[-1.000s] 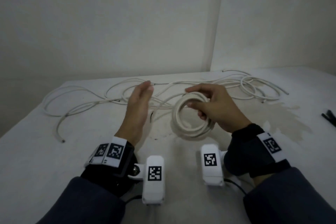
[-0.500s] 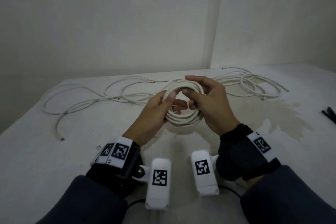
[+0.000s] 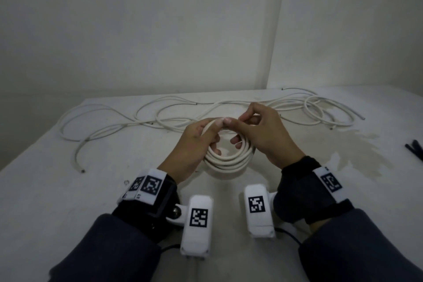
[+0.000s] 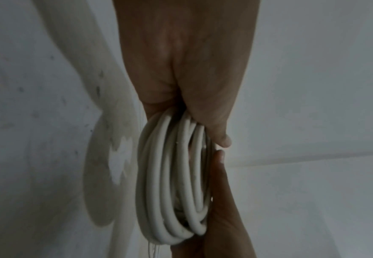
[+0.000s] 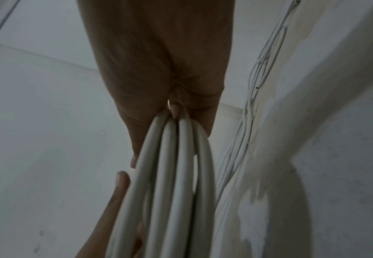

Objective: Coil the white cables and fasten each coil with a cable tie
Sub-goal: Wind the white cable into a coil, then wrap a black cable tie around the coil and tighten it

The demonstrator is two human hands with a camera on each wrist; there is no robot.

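Loose white cables [image 3: 174,119] are sprawling across the table [image 3: 57,190] behind. Up front, the coil [image 3: 229,162] is hanging just above it, left hand [image 3: 194,146] and right hand [image 3: 263,137] both curling fingers round its rim. It's looking springy and light: best pinched across all turns.

No words, numbers or brand names can be read in any view. The only printed signs are black-and-white square code markers: one on the white camera housing [image 3: 198,224] at the left wrist, one on the white camera housing [image 3: 258,209] at the right wrist, two on the white band [image 3: 146,186] of the left wrist strap, and one on the white band [image 3: 330,183] of the right wrist strap. None carries legible characters.
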